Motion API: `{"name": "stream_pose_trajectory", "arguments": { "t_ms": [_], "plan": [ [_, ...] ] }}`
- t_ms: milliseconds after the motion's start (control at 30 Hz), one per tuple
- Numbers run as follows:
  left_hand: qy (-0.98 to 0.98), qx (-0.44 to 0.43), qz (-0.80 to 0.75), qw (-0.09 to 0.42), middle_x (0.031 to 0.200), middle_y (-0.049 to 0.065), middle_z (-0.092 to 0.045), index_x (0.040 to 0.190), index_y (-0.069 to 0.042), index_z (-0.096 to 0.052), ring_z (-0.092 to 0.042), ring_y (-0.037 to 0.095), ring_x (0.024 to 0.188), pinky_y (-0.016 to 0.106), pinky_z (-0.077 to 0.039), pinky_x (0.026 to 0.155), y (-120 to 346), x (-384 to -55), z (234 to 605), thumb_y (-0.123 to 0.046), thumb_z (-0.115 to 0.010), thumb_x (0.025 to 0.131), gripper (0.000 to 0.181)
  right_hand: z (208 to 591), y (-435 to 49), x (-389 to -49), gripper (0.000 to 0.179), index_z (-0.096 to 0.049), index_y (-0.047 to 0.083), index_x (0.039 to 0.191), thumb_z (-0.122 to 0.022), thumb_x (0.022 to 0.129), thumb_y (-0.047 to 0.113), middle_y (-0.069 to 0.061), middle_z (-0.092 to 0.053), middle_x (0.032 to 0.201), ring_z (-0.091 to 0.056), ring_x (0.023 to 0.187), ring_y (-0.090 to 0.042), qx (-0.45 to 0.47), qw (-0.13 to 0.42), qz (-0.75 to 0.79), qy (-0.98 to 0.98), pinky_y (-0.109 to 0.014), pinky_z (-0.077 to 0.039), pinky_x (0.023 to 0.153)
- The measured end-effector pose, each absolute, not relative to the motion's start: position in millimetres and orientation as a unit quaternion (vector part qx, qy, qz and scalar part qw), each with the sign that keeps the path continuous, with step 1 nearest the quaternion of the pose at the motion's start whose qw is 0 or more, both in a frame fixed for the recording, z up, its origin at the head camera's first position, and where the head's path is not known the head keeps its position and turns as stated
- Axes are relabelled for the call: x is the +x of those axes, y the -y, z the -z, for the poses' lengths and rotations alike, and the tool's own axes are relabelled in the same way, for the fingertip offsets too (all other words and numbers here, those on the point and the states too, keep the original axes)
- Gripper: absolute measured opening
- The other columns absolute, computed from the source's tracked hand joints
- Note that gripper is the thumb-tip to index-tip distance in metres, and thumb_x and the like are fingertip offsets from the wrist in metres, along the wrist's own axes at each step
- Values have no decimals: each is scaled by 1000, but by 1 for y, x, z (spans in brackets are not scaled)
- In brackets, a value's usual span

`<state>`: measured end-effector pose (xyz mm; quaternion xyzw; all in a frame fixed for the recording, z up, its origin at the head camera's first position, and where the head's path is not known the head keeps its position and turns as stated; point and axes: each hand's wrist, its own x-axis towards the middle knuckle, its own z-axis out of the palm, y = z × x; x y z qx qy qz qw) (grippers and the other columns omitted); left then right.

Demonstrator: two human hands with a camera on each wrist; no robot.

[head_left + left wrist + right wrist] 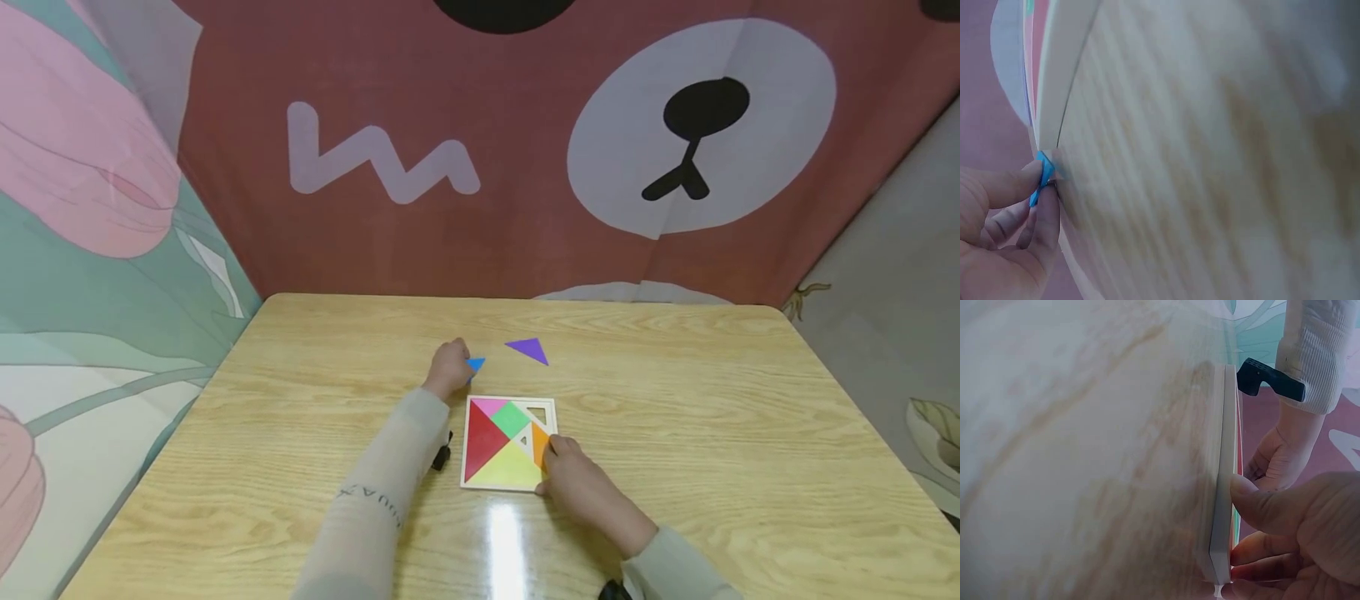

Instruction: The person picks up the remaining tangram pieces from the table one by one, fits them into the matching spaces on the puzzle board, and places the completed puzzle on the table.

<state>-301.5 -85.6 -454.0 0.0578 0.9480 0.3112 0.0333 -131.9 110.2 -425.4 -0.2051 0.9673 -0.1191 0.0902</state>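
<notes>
The left hand (pixel 447 368) pinches a blue piece (pixel 476 364), the right hand (pixel 583 487) a multicoloured board (pixel 527 407).

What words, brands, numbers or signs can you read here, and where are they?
Dark lettering on the left arm's pale cream sleeve: too small and blurred to read.
Square white puzzle board: no text visible.
Pale zigzag on the reddish-brown backdrop: no definite letter.

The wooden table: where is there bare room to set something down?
Two bare patches: from the left sleeve to the left edge of the table, and from the right hand and purple triangle to the right edge. Crowded: the middle, with the puzzle tray and the left hand pinching a blue piece.
</notes>
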Motion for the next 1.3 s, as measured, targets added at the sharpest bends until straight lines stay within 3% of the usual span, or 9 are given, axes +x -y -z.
{"name": "stream_pose_trajectory", "arguments": {
  "t_ms": [100,233,333,500,567,767,900,1033,1300],
  "plan": [
    [-940,50,-336,35,80,9,-55,84,0,-54,-49,21,73,28,-45,61,91,-317,475,3,-53,72,12,426,-110,-132,56,-48,-16,111,-63,77,26,-25,-41,115,-39,108,-33,-204,90,121,-967,-40,-37,90],
    [-936,32,-349,39,81,10,-56,83,0,-55,-50,23,75,30,-45,63,92,-310,471,2,-53,75,9,428,-109,-132,56,-49,-16,110,-64,76,26,-23,-42,114,-39,106,-32,-206,85,118,-968,-39,-37,89],
    [-934,59,-352,-4,77,9,-55,80,-1,-55,-48,20,69,27,-43,58,95,-308,478,3,-52,73,7,428,-109,-131,56,-49,-17,109,-65,75,26,-23,-43,112,-39,105,-32,-209,78,119,-968,-38,-38,89],
    [-918,35,-396,13,74,8,-55,77,-4,-56,-49,21,67,28,-44,54,101,-336,517,0,-60,70,9,426,-109,-131,55,-50,-18,107,-66,74,24,-23,-44,110,-39,103,-31,-213,69,125,-967,-38,-39,88],
    [-909,26,-415,20,76,7,-56,80,-6,-57,-51,21,70,29,-45,57,102,-336,517,-3,-63,72,10,426,-110,-130,54,-50,-18,106,-66,74,23,-23,-44,109,-39,103,-32,-216,68,127,-966,-37,-39,88],
    [-896,38,-443,2,71,5,-54,79,-6,-57,-49,16,64,25,-42,54,96,-315,487,-5,-66,71,12,426,-111,-130,51,-52,-19,101,-67,74,21,-23,-44,107,-39,100,-32,-228,55,135,-963,-38,-39,87],
    [-882,2,-469,43,74,10,-55,85,1,-56,-55,19,65,27,-46,57,84,-284,443,2,-61,74,12,427,-112,-131,50,-52,-19,100,-67,74,20,-23,-44,105,-39,99,-31,-234,47,134,-962,-37,-39,87],
    [-864,13,-500,60,74,9,-54,88,4,-54,-55,17,60,23,-46,54,80,-274,430,3,-58,77,12,428,-112,-131,51,-51,-19,102,-66,75,21,-24,-43,108,-38,101,-32,-233,51,134,-962,-37,-39,88],
    [-851,33,-518,79,76,8,-52,88,2,-53,-51,16,67,24,-46,60,78,-262,419,1,-58,78,12,432,-114,-129,53,-46,-20,110,-62,78,20,-29,-38,118,-33,109,-36,-217,60,157,-961,-40,-34,92]
  ]
}}
